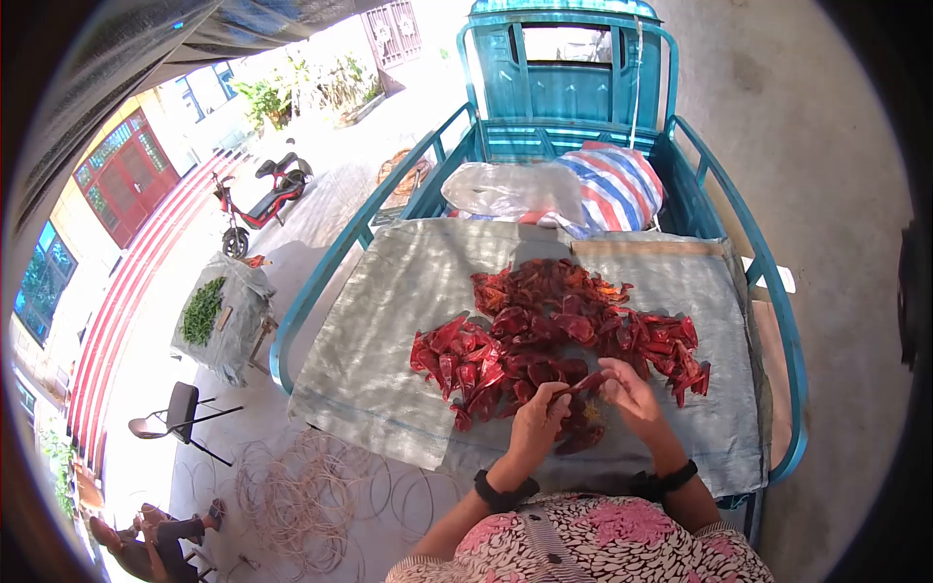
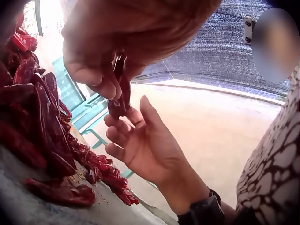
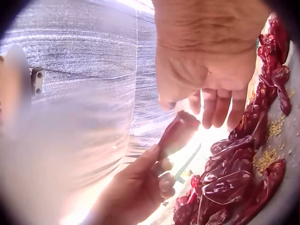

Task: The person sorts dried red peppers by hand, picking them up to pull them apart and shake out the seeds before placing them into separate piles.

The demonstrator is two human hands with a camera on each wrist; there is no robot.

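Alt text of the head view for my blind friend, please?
A person's left hand holds a glossy dark-red pepper, right hand close beside it, above a heap of red peppers on a grey woven sheet. Beyond, a multicoloured striped bundle lies in a teal metal cargo bed.

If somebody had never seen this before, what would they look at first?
Probably the big heap of shiny red peppers on the creased grey sheet, in the middle of the head view. Next, the blue-green metal cargo bed around it, with a red, white and blue striped bundle behind the heap. Over the heap's near edge, the person's left hand pinches one red pepper, the right hand beside it.
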